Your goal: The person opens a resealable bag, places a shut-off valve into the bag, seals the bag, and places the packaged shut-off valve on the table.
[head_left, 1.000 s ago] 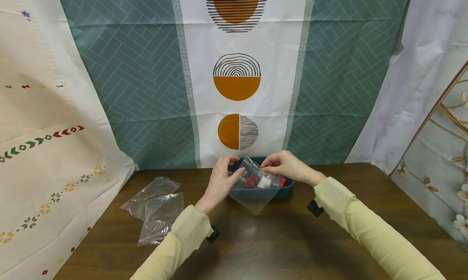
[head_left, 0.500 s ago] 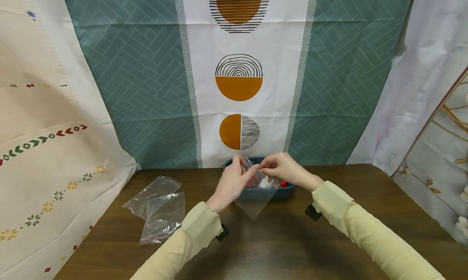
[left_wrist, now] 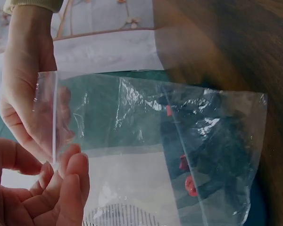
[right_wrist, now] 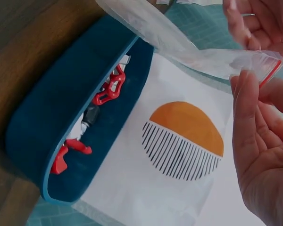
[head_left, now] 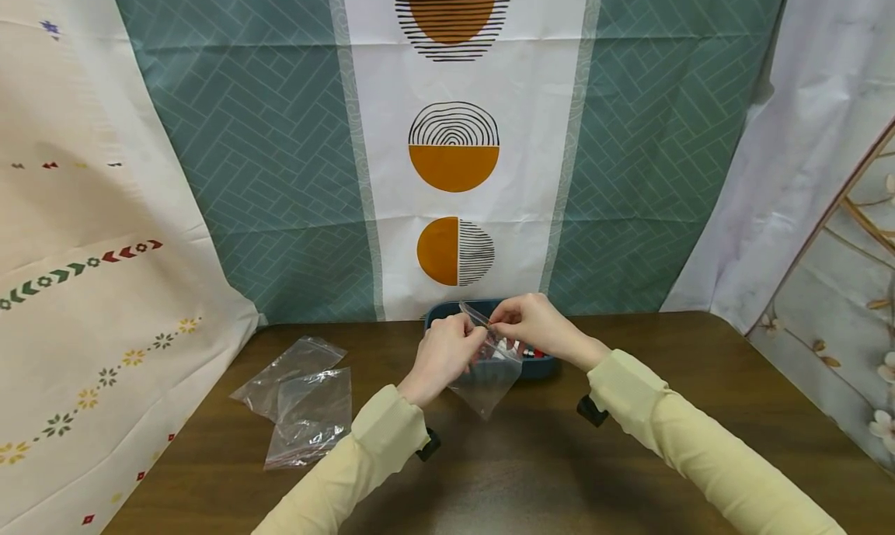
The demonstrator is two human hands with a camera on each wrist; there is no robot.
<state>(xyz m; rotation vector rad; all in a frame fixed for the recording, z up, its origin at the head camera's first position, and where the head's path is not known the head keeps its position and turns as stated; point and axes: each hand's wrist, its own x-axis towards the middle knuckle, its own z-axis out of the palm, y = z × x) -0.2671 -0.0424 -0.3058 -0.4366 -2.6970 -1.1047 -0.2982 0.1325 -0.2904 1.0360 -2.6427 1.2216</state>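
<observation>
Near the middle of the head view, a clear zip bag (head_left: 485, 387) hangs tilted in front of a blue bin (head_left: 538, 369), pinched along its zip edge by both hands. The left hand (head_left: 444, 355) closes thumb and fingers narrowly on the near end of the seal; the right hand (head_left: 538, 327) pinches the same edge farther right, where a red line (right_wrist: 270, 73) runs along the seal in the right wrist view. That view also shows what lies in the bin: red parts (right_wrist: 114, 87) among silvery, black and white pieces.

The bench (head_left: 503, 488) is dark brown wood grain, glossy at the bottom centre of the frame. Two more zip bags (head_left: 315, 415) lie overlapping at lower left — flat, clear, creased.

Behind stands a green herringbone hanging (head_left: 252, 131), its white central panel (head_left: 534, 131) printed with orange and black-lined circles. Cream cloth (head_left: 91, 349) with small flower borders fills the left side; a pale cloth (head_left: 835, 356) with blossoming branches covers the far right. Pale yellow sleeves (head_left: 706, 442) enter from below.
</observation>
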